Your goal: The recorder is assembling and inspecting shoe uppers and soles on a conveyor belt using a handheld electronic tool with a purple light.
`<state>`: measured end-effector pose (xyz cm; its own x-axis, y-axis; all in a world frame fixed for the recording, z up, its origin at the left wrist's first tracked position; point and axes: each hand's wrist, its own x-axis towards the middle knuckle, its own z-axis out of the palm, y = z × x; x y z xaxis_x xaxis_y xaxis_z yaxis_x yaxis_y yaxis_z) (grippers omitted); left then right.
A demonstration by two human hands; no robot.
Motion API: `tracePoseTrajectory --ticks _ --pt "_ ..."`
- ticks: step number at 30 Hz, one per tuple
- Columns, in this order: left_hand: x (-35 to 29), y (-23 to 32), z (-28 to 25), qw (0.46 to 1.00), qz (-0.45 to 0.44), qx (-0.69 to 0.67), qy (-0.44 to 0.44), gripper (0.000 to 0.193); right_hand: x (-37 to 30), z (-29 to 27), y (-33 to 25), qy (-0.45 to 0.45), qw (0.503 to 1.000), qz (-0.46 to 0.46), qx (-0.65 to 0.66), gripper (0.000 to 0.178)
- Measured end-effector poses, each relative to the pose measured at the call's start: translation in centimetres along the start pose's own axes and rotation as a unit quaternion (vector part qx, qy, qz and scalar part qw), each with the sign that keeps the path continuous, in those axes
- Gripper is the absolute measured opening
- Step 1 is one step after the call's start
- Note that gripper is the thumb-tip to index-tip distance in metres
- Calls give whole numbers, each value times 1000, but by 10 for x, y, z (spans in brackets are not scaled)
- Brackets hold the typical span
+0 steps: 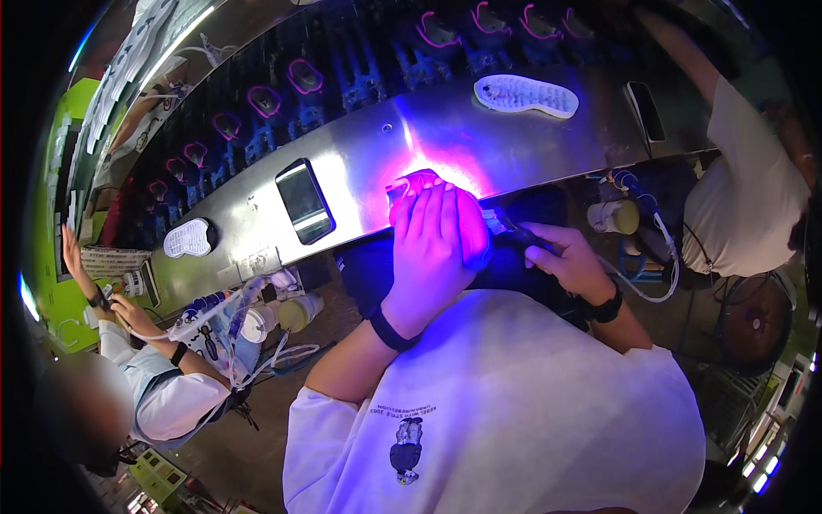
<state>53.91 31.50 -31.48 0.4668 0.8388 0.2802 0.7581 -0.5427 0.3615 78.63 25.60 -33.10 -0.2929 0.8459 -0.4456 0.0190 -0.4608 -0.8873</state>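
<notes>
Under bright pink-violet light at the near edge of the metal bench, my left hand [431, 244] lies over a shoe upper [473, 230], its fingers together and curved across it. Much of the shoe is hidden beneath that hand. My right hand [567, 261] is closed round the dark handle of a brush [514, 231]. The pale bristles [494, 222] point left and meet or nearly meet the shoe's side; I cannot tell whether they touch.
On the metal bench [257, 193] lie a phone [306, 201], a white shoe sole [527, 96], another sole [187, 238] and a second phone [645, 111]. Behind runs a row of pink-edged shoe uppers [306, 77]. White tubs [613, 217] stand below the bench; co-workers are at both sides.
</notes>
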Motion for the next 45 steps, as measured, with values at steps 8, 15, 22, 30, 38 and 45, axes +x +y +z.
tracePoseTrajectory --ticks 8,15,22,30,38,45 --pt "37 14 3 998 -31 41 -23 76 -20 0 8 56 998 2 35 46" --pt "61 10 16 999 -36 22 -15 75 -7 -4 -18 189 941 -172 -221 41" --pt "81 -15 12 997 -61 -33 -42 74 24 -31 -59 135 915 -186 -331 42" --pt "81 -50 1 991 -94 -57 -78 91 77 -25 -25 156 927 -198 -278 41" --pt "49 -87 -18 975 -91 -124 -161 105 89 -21 -42 55 992 -41 -106 37" --pt "40 -61 -36 889 -130 -385 -210 96 88 -30 -87 25 981 -134 -141 41"
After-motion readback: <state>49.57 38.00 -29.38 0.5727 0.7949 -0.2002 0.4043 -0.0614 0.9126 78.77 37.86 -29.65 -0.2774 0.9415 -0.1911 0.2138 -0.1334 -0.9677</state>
